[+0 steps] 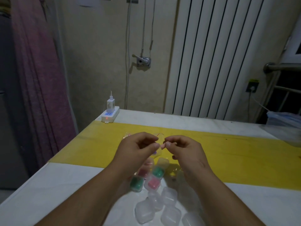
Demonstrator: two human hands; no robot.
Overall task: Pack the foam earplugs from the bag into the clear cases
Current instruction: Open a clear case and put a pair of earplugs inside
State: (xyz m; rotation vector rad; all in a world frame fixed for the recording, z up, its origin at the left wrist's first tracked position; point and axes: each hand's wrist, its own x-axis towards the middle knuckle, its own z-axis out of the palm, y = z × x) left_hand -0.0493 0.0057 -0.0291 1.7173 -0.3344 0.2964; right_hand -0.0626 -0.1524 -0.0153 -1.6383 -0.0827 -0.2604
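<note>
Pink earplug [162,145] pinched between thumb and forefinger of the right hand [184,152], held in the air above the table. Left hand [138,149] just beside it, fingers curled, gripping a small clear bag [157,152] that hangs below its thumb; something purple shows inside the bag. Under the hands, on the table: filled cases, two with green contents [158,171], one with pink [153,184], lying close together. Nearer the person, a cluster of empty clear cases [169,195], blurred. Yellow strip [228,152] runs across the white table [48,193]. Second small bag [127,135] lies beyond the left hand. Power strip [110,115] with a charger at the far left corner. White radiator [211,54] behind.
</note>
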